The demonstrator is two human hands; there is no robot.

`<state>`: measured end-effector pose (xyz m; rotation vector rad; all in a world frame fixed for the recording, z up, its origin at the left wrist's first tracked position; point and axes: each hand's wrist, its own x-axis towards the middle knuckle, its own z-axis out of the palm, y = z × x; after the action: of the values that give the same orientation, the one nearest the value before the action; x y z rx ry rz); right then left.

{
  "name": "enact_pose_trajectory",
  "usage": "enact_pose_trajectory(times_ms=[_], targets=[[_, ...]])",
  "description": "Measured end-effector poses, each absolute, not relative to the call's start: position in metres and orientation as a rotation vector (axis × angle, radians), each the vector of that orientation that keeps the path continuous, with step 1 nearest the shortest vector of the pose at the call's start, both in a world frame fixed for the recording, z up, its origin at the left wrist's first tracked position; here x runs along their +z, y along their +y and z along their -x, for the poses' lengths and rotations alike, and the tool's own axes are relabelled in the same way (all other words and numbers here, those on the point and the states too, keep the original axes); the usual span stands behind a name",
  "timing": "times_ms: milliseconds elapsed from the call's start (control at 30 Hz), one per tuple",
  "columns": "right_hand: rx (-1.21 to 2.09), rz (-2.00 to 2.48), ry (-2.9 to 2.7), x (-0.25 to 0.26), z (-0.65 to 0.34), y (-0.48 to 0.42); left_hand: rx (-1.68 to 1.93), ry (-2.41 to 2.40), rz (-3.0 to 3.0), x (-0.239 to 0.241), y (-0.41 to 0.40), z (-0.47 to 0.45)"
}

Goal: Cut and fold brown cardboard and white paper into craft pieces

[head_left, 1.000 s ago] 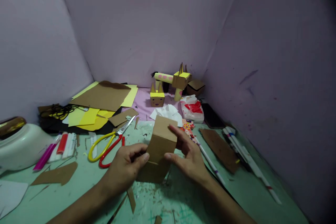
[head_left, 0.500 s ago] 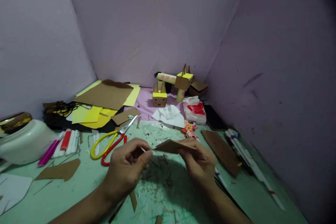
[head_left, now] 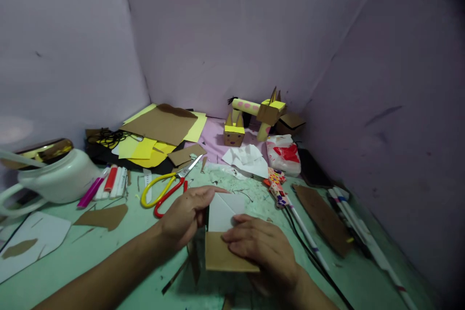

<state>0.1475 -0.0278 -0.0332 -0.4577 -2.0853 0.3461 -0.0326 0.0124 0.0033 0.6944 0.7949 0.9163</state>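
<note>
A folded cardboard piece (head_left: pixel 221 252), brown on one face and white on the other, lies flat on the green table (head_left: pixel 109 252) in front of me. My right hand (head_left: pixel 261 247) presses down on it with fingers laid flat across the fold. My left hand (head_left: pixel 187 213) holds its left edge, fingers curled against the white flap. Yellow-and-red scissors (head_left: pixel 165 189) lie just beyond my left hand.
Marker pens (head_left: pixel 105 185) and a white jug (head_left: pixel 54 179) sit at the left. Brown and yellow sheets (head_left: pixel 160 128) lie at the back left. Cardboard animal figures (head_left: pixel 254 116), crumpled paper (head_left: pixel 247 159) and a plastic bag (head_left: pixel 285 152) stand behind. Pens (head_left: pixel 359 232) and a cardboard strip (head_left: pixel 321 218) lie right.
The cardboard piece was held upright, then tipped level in the air, and now lies flat on the table with its white side showing. Both hands came down with it. The view shifted left.
</note>
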Motion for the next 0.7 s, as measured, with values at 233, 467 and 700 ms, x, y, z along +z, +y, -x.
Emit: enact_pose_trajectory(times_ms=[233,467,700], targets=[[0.230,0.907,-1.769,-0.035,-0.142,-0.026,0.900,0.714,-0.990,0.012,0.004,0.038],[0.658,1.042,-1.580,-0.028,-0.141,-0.021,0.699,0.787,-1.508,0.010,-0.007,0.032],[0.304,0.819,-1.985,-0.030,-0.147,-0.015,0.652,0.489,-1.182,0.006,0.002,0.040]])
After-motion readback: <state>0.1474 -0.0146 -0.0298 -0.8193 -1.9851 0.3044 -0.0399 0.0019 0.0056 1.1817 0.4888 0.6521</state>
